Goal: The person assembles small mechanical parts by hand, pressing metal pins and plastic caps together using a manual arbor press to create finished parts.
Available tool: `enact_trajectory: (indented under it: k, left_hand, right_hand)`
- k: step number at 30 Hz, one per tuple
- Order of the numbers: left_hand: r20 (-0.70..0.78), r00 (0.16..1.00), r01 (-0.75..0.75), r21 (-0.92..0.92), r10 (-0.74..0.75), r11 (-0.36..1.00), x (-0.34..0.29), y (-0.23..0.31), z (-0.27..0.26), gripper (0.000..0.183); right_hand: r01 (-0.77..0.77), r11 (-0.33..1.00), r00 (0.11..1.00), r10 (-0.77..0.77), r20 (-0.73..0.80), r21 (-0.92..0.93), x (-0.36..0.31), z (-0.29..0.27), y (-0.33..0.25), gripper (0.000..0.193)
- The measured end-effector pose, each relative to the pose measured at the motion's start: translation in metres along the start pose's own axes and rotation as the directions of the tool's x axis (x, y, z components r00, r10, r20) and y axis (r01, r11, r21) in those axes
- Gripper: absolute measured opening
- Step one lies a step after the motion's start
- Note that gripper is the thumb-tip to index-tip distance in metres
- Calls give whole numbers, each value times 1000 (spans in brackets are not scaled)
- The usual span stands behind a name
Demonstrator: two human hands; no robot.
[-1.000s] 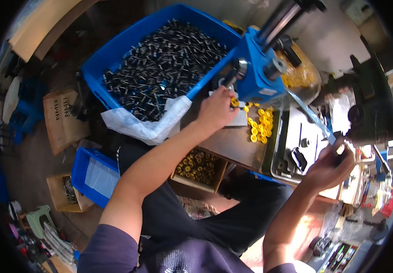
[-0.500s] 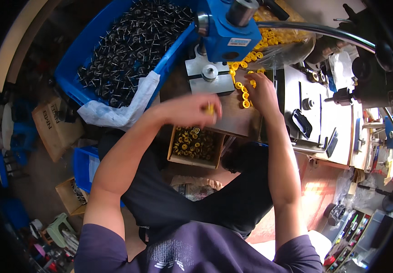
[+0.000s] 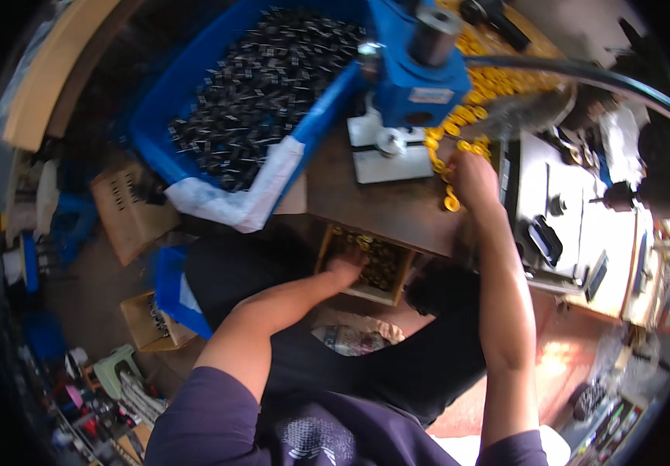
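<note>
My left hand [image 3: 347,268] reaches into the open wooden box [image 3: 385,295] below the table edge. Small yellow-and-dark round parts fill the box. Blur hides the left fingertips, so whether they hold a part is unclear. On the tabletop, my right hand [image 3: 475,182] is closed, its fingers curled down among loose yellow ring-shaped caps [image 3: 451,203]; what they pinch is hidden. Left of that hand stands a blue press [image 3: 422,85] over a metal base plate [image 3: 393,167]. A round metal fixture [image 3: 391,141] sits on the plate.
A large blue bin [image 3: 152,144] full of black parts with metal pins stands at the left, white sheeting [image 3: 226,206] over its near corner. More yellow caps [image 3: 498,81] lie behind the press. A drill chuck [image 3: 621,196] juts in from the right. A cardboard box [image 3: 145,326] sits lower left.
My left hand, which held a yellow part above the table edge, has dropped into the box. My right hand's fingers have closed among the caps. The whole view has shifted.
</note>
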State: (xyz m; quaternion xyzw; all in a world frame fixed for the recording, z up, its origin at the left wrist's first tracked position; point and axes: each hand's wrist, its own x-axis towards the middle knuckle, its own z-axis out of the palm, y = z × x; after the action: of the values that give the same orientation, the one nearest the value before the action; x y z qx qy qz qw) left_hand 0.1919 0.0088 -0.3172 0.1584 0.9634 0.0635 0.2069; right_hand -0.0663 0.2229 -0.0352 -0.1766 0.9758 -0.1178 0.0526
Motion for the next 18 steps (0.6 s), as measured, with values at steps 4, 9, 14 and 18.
enact_trajectory:
  k: [4,9,14,18]
  left_hand:
    - [293,956,-12,33,1,999,-2,67,-92,41]
    - [327,699,-196,-768,636,610,-59,51,-349,33]
    - [-203,966,9,-594,-161,804,-77,-71,-468,14]
    - [-563,761,363,-39,-321,931,-41,-165,-434,19]
  right_hand:
    - [-39,999,999,39,19,3,-11,-4,26,13]
    - [-6,997,1000,7,-7,73,-11,-12,24,12]
    - [-17,994,997,24,-70,111,-10,-20,25,13]
    - [-26,977,996,43,-76,211,-6,-15,25,13]
